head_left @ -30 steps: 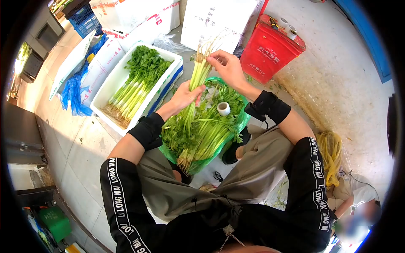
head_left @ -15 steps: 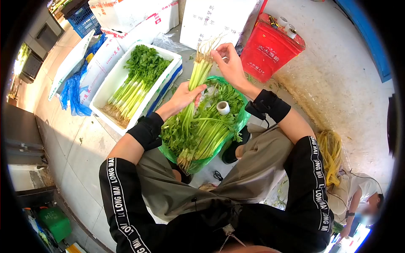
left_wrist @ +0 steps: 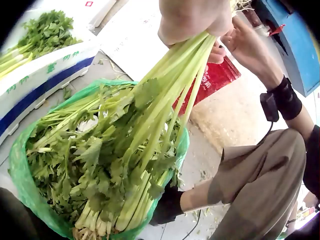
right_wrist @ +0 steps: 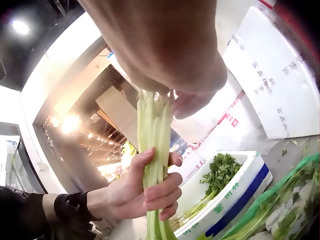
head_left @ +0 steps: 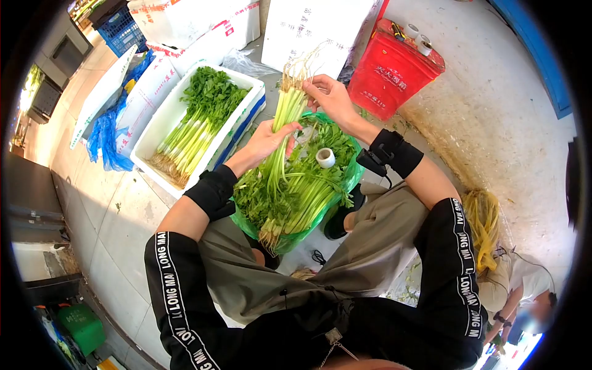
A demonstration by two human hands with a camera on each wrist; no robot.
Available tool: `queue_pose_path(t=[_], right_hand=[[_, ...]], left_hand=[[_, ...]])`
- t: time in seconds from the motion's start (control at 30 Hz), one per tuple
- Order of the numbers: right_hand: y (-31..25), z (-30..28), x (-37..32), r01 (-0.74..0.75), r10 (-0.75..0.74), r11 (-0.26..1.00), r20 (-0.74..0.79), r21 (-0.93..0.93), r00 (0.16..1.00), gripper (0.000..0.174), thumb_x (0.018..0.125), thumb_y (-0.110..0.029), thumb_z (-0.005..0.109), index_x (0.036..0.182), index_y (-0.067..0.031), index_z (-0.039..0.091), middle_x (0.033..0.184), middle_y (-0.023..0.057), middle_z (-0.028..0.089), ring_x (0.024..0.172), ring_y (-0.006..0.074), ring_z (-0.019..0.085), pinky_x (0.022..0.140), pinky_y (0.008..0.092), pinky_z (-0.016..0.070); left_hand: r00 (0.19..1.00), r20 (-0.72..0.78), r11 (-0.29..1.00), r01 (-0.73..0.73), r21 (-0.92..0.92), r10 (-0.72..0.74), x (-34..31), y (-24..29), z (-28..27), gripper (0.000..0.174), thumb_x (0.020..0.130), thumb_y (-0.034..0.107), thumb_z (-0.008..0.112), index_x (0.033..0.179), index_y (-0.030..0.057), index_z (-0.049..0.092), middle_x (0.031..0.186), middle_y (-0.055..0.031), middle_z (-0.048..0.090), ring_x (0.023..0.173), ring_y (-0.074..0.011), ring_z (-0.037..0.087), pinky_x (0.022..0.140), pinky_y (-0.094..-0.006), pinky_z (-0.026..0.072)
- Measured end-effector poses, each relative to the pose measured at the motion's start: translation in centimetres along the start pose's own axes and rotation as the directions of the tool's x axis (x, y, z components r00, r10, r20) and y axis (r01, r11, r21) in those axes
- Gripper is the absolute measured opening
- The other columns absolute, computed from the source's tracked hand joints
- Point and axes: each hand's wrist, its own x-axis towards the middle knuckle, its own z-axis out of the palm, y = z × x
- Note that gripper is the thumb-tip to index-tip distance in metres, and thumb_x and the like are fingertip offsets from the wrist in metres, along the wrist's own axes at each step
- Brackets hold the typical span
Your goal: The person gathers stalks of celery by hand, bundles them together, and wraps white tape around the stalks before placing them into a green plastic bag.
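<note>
The left hand point(head_left: 265, 140) is clamped round a celery bunch point(head_left: 288, 108), held roots-up just above the green bag point(head_left: 355, 176). The right hand point(head_left: 333, 98) pinches its root end. A firm mid-stalk grip likely keeps the stalks aligned.

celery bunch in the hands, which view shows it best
The head view: the celery bunch shows whole, roots up, leaves down over the green bag, left hand gripping mid-stalk, right hand at the roots. Left wrist shows only stalks and leaves; right wrist only stalks.
</note>
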Motion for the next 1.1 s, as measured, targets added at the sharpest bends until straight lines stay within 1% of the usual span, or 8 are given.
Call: queue_pose_path(t=[0.33, 0.57, 0.67, 0.73, 0.77, 0.83, 0.9, 1.1], right_hand=[[-1.1, -0.3, 0.3, 0.037, -0.033, 0.994, -0.039, 0.107, 0.999, 0.026, 0.095, -0.021, 0.067, 0.095, 0.0040, 0.062, 0.079, 0.0053, 0.064, 0.064, 0.0100, 0.059, 0.057, 0.0249, 0.0492], [-1.0, -0.5, 0.7, 0.022, -0.008, 0.985, -0.082, 0.173, 0.997, 0.026, 0.096, -0.024, 0.066, 0.094, 0.0018, 0.062, 0.076, 0.0024, 0.062, 0.062, 0.0088, 0.057, 0.059, 0.0253, 0.0488], [-0.6, -0.4, 0.5, -0.028, 0.032, 0.989, -0.031, 0.146, 0.999, 0.035, 0.096, -0.029, 0.065, 0.108, 0.0026, 0.059, 0.089, 0.0070, 0.064, 0.074, 0.0122, 0.060, 0.065, 0.0280, 0.0508], [-0.9, 0.8, -0.1, -0.018, 0.047, 0.977, -0.135, 0.214, 0.990, 0.056, 0.093, -0.038, 0.069, 0.126, 0.0029, 0.050, 0.109, 0.0120, 0.061, 0.094, 0.0174, 0.061, 0.078, 0.0321, 0.0522], [-1.0, 0.9, -0.3, -0.018, 0.048, 0.977, -0.134, 0.214, 0.990, 0.056, 0.093, -0.038, 0.069, 0.126, 0.0029, 0.050, 0.109, 0.0120, 0.061, 0.094, 0.0174, 0.061, 0.078, 0.0321, 0.0522], [-0.7, 1.1, -0.5, -0.083, 0.079, 0.996, 0.177, 0.015, 0.981, 0.076, 0.086, -0.043, 0.075, 0.136, 0.0023, 0.040, 0.124, 0.0139, 0.055, 0.109, 0.0202, 0.056, 0.090, 0.0340, 0.0496], [-0.6, 2.0, -1.3, -0.006, 0.003, 1.000, 0.178, 0.019, 0.984, 0.071, 0.088, -0.040, 0.074, 0.135, 0.0033, 0.044, 0.125, 0.0125, 0.056, 0.111, 0.0175, 0.056, 0.095, 0.0332, 0.0470], [-0.4, 3.2, -1.6, 0.011, -0.018, 0.991, -0.048, -0.130, 0.999, 0.050, 0.089, -0.029, 0.072, 0.122, 0.0019, 0.053, 0.107, 0.0085, 0.063, 0.098, 0.0139, 0.059, 0.088, 0.0311, 0.0484]], left_hand=[[1.000, -0.010, 0.999, -0.009, -0.047, 0.008, 0.0, 0.0, 0.1, 0.030, 0.104, 0.032, 0.050, 0.102, 0.0022, 0.058, 0.071, -0.0043, 0.061, 0.062, -0.0126, 0.058, 0.061, -0.0297, 0.0499], [0.997, 0.070, 1.000, -0.006, -0.001, 0.006, 0.5, -0.5, -0.1, 0.034, 0.103, 0.037, 0.052, 0.087, 0.0066, 0.054, 0.067, -0.0014, 0.054, 0.061, -0.0123, 0.054, 0.062, -0.0313, 0.0502], [0.999, 0.044, 1.000, 0.013, 0.002, -0.014, 0.4, -0.4, -0.1, 0.036, 0.102, 0.038, 0.053, 0.083, 0.0075, 0.052, 0.065, -0.0001, 0.050, 0.059, -0.0121, 0.051, 0.061, -0.0315, 0.0497], [0.999, 0.024, 1.000, 0.024, 0.015, -0.024, 0.5, -0.4, -0.2, 0.037, 0.101, 0.039, 0.054, 0.082, 0.0076, 0.051, 0.064, 0.0005, 0.049, 0.058, -0.0121, 0.050, 0.061, -0.0315, 0.0494], [1.000, 0.011, 1.000, 0.012, -0.008, -0.012, 0.7, -0.6, -0.2, 0.037, 0.101, 0.039, 0.055, 0.081, 0.0073, 0.052, 0.064, 0.0001, 0.051, 0.058, -0.0122, 0.051, 0.061, -0.0316, 0.0492], [1.000, -0.001, 1.000, -0.002, -0.031, 0.002, 0.5, -0.3, 0.0, 0.038, 0.100, 0.039, 0.057, 0.080, 0.0070, 0.053, 0.064, -0.0003, 0.052, 0.057, -0.0124, 0.053, 0.060, -0.0316, 0.0489], [1.000, -0.009, 0.987, -0.007, 0.160, 0.008, 0.3, 0.0, 0.5, 0.036, 0.099, 0.037, 0.059, 0.079, 0.0066, 0.055, 0.064, -0.0018, 0.056, 0.057, -0.0129, 0.056, 0.059, -0.0321, 0.0488], [1.000, 0.024, 0.986, -0.019, 0.163, 0.015, 0.5, -0.2, 1.2, 0.034, 0.098, 0.031, 0.061, 0.076, 0.0056, 0.057, 0.063, -0.0029, 0.058, 0.058, -0.0150, 0.059, 0.060, -0.0315, 0.0492]])
